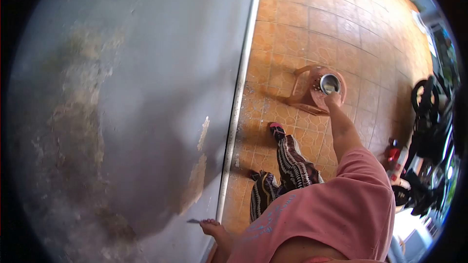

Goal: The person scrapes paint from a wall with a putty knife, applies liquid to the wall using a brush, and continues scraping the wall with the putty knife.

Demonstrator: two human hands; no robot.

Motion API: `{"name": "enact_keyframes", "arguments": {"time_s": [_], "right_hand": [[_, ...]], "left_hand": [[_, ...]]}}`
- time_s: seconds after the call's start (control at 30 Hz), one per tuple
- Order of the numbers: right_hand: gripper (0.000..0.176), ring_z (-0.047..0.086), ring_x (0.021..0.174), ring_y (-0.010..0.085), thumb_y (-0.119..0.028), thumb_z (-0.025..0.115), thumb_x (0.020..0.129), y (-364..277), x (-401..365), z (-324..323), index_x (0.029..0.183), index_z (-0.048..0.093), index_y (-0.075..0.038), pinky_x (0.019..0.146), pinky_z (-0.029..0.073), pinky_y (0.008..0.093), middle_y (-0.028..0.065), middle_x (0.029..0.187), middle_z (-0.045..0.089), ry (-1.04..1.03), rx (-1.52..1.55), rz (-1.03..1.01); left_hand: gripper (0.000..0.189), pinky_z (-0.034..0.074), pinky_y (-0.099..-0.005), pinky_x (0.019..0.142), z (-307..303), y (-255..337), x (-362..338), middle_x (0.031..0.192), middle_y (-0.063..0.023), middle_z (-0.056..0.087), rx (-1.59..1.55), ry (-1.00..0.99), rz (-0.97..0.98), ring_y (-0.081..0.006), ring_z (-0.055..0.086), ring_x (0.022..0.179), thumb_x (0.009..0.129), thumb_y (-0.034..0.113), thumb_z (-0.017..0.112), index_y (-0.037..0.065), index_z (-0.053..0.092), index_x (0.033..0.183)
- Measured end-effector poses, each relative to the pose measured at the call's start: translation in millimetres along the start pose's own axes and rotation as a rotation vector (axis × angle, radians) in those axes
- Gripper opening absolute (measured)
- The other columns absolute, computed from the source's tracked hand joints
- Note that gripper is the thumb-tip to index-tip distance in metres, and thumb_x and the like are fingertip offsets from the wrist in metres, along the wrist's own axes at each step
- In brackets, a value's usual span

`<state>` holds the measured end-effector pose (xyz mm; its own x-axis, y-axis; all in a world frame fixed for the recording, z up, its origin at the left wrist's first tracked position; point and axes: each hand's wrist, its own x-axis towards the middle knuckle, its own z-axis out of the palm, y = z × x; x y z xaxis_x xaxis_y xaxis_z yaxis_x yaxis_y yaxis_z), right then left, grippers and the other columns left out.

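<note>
My left hand (210,226) is closed around the handle of a small scraper (193,221), whose blade points towards the grey wall (161,73). Bare, flaking patches (196,178) show in the wall's paint. My right hand (333,99) reaches down to the near edge of a round metal bowl (329,83), its fingers bent together at the rim; what they grip is too small to tell. Some pale material lies inside the bowl. A reddish plastic stool (312,98) holds the bowl up.
Orange floor tiles (336,24) run along the wall, with pale crumbs near its white edge strip (242,75). My patterned trousers (295,163) and a dark shoe (277,129) are below me. At the right are a motorbike (423,131) and a red object (393,153).
</note>
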<state>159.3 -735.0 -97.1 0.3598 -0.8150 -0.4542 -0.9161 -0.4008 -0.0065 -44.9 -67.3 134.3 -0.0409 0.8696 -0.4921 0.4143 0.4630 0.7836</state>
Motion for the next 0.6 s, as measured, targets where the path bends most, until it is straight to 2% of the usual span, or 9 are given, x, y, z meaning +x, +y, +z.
{"name": "enact_keyframes", "arguments": {"time_s": [0.1, 0.23, 0.27, 0.3, 0.37, 0.4, 0.47, 0.57, 0.6], "right_hand": [[0.028, 0.064, 0.1, 0.0325, -0.018, 0.058, 0.081, 14.8, 22.4, 23.8, 0.099, 0.067, 0.002, 0.083, 0.052, 0.0417, 0.0222, 0.103, 0.065, -0.019, -0.138, -0.125], [0.033, 0.063, 0.099, 0.0358, -0.021, 0.057, 0.08, 14.9, 28.9, 24.1, 0.102, 0.065, 0.003, 0.084, 0.05, 0.0452, 0.0254, 0.098, 0.065, -0.013, -0.193, -0.262], [0.031, 0.064, 0.095, 0.0364, -0.022, 0.059, 0.079, 12.6, 25.0, 20.8, 0.097, 0.067, 0.001, 0.082, 0.051, 0.0451, 0.0254, 0.095, 0.066, 0.036, -0.207, -0.334], [0.029, 0.065, 0.091, 0.037, -0.023, 0.06, 0.078, 3.5, 21.1, 16.2, 0.093, 0.069, 0.0, 0.079, 0.052, 0.0451, 0.0254, 0.092, 0.066, 0.096, -0.202, -0.399], [0.033, 0.066, 0.085, 0.0373, -0.029, 0.06, 0.079, -33.1, -4.9, -3.8, 0.092, 0.069, 0.0, 0.075, 0.053, 0.0452, 0.0235, 0.089, 0.067, 0.226, -0.139, -0.489], [0.032, 0.066, 0.088, 0.0338, -0.028, 0.056, 0.082, -56.1, -25.8, -12.5, 0.095, 0.068, -0.001, 0.077, 0.052, 0.0437, 0.0199, 0.093, 0.067, 0.137, -0.138, -0.57], [0.029, 0.063, 0.096, 0.0296, -0.024, 0.056, 0.082, -106.7, -133.3, -52.6, 0.098, 0.067, -0.001, 0.082, 0.049, 0.0386, 0.0184, 0.1, 0.066, 0.149, -0.716, -1.211], [0.032, 0.059, 0.096, 0.0199, -0.011, 0.058, 0.083, -117.0, -209.7, 58.4, 0.114, 0.059, 0.0, 0.087, 0.045, 0.0305, 0.0109, 0.105, 0.064, -0.885, 0.561, -1.332], [0.032, 0.057, 0.1, 0.017, -0.012, 0.058, 0.086, -130.2, -336.2, -29.2, 0.116, 0.059, -0.002, 0.089, 0.044, 0.03, 0.0098, 0.113, 0.062, -1.159, 0.343, -1.163]], "left_hand": [[0.021, 0.029, -0.0236, 0.043, 6.0, -25.5, 9.9, 0.061, 0.0056, 0.036, -0.071, -0.122, 0.004, -0.0081, 0.034, 0.048, 0.088, 0.03, 0.055, 0.016, 0.046, 0.075], [0.017, 0.032, -0.0248, 0.039, 31.0, -20.0, -35.6, 0.062, 0.0026, 0.041, 0.014, -0.166, -0.087, -0.0109, 0.04, 0.047, 0.086, 0.029, 0.058, 0.014, 0.052, 0.079], [0.017, 0.035, -0.0258, 0.042, 40.6, 7.8, -73.6, 0.062, -0.0002, 0.046, 0.036, -0.275, -0.218, -0.0114, 0.045, 0.049, 0.086, 0.026, 0.058, 0.011, 0.053, 0.079], [0.019, 0.039, -0.0269, 0.046, 40.7, -14.3, -61.9, 0.064, -0.0016, 0.051, -0.092, -0.276, -0.048, -0.0119, 0.049, 0.052, 0.087, 0.025, 0.056, 0.007, 0.057, 0.084], [0.028, 0.043, -0.028, 0.051, 37.1, -22.7, -67.0, 0.073, -0.0042, 0.058, -0.166, -0.371, -0.005, -0.0143, 0.055, 0.058, 0.093, 0.028, 0.051, 0.004, 0.061, 0.103], [0.03, 0.044, -0.028, 0.054, 36.3, -20.5, -74.9, 0.078, -0.0055, 0.061, -0.163, -0.395, 0.016, -0.0148, 0.056, 0.062, 0.094, 0.03, 0.05, 0.004, 0.06, 0.104], [0.033, 0.047, -0.029, 0.062, 35.4, -20.6, -81.3, 0.087, -0.007, 0.064, -0.175, -0.45, 0.035, -0.0159, 0.059, 0.07, 0.095, 0.032, 0.049, 0.002, 0.06, 0.106], [0.04, 0.043, -0.0285, 0.087, 39.7, -13.3, -107.7, 0.109, -0.0063, 0.061, -0.274, -0.557, 0.042, -0.0135, 0.055, 0.1, 0.097, 0.037, 0.048, 0.003, 0.058, 0.115], [0.042, 0.041, -0.0278, 0.09, 37.1, -6.0, -115.8, 0.114, -0.0059, 0.059, -0.253, -0.633, 0.019, -0.0129, 0.052, 0.104, 0.097, 0.037, 0.047, 0.004, 0.056, 0.12]]}}
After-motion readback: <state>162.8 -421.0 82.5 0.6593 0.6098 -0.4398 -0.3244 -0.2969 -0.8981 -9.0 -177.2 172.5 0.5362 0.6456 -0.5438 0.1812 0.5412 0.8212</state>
